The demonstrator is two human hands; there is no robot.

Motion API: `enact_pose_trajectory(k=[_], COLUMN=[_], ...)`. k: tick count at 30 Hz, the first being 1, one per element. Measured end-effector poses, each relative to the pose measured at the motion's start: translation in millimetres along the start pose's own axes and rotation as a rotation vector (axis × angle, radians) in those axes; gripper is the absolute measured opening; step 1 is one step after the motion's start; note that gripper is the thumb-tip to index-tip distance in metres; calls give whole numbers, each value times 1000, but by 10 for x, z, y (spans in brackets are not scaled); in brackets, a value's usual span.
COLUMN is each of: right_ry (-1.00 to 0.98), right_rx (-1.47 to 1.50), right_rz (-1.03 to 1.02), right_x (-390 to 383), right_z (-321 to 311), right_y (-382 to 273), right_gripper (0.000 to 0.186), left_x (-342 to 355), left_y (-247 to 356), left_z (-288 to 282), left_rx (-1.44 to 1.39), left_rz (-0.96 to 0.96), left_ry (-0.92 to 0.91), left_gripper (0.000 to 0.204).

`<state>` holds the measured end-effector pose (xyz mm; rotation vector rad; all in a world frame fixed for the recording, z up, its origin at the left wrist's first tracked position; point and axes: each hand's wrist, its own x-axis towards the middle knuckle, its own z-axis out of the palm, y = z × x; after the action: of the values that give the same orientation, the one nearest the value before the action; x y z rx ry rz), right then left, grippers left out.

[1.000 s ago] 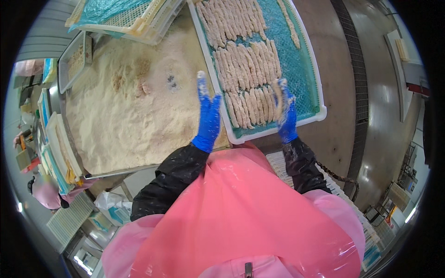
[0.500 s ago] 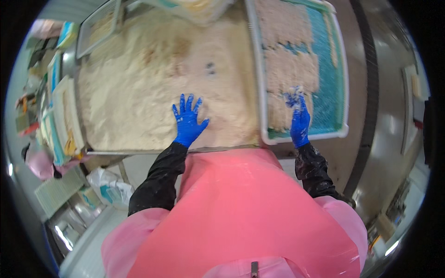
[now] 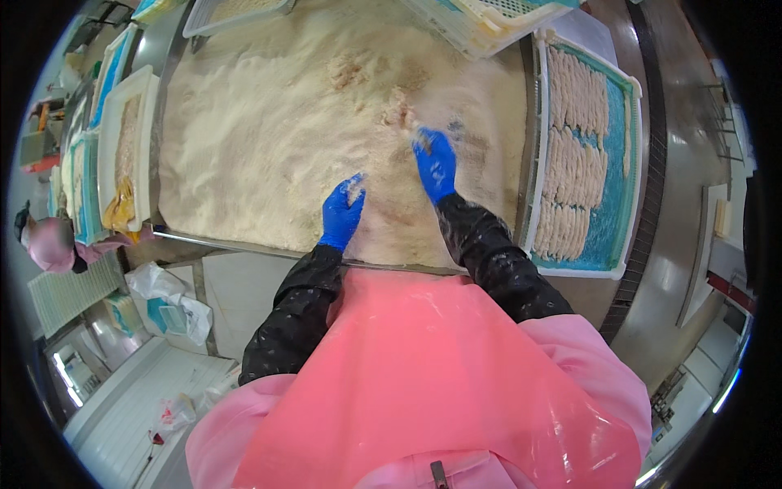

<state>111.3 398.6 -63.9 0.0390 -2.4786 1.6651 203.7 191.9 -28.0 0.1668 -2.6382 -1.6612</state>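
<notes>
A wide metal table bed of pale flour [image 3: 244,147] lies before me, with pinkish clumps [image 3: 399,110] near its middle. My left hand [image 3: 342,212], in a blue glove, is low in the flour near the front edge, fingers curled around something whitish I cannot make out. My right hand [image 3: 436,163], also gloved and flour-dusted, is beside the pinkish clumps, fingers bent over something too small to name. To the right, a white tray [image 3: 619,220] with blue-green lining holds rows of coated strips [image 3: 570,171].
Stacked crates [image 3: 521,20] overhang the back right; a shallow bin [image 3: 228,12] sits at the back left. Along the left stand tubs [image 3: 145,94], one holding a yellow item [image 3: 122,204]. A co-worker in pink [image 3: 53,244] is at the far left. A floor drain [image 3: 656,163] runs at the right.
My right hand has left the tray of strips and moved left into the flour. My left hand, spread open half a second ago, is now curled. The view has shifted, putting the tray farther right.
</notes>
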Motion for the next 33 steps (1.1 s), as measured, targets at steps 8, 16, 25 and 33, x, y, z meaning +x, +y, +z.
enact_pose_trajectory(k=[8, 16, 25, 33], right_ry=[82, -176, -315, -58], right_rx=[-617, 998, -2, -235], right_rz=[25, 752, 708, 320], right_x=[606, 206, -789, -955], right_z=[-153, -454, -652, -1049], right_y=[-96, -442, -388, -226], right_gripper=[26, 15, 21, 19], left_x=[71, 44, -2, -223], left_y=[73, -106, 13, 435], left_z=[-95, -52, -30, 510], left_rx=[-2, -61, 104, -356], left_rz=[-11, 47, 81, 55], left_ry=[-61, -33, -74, -98], left_gripper=[29, 28, 30, 55])
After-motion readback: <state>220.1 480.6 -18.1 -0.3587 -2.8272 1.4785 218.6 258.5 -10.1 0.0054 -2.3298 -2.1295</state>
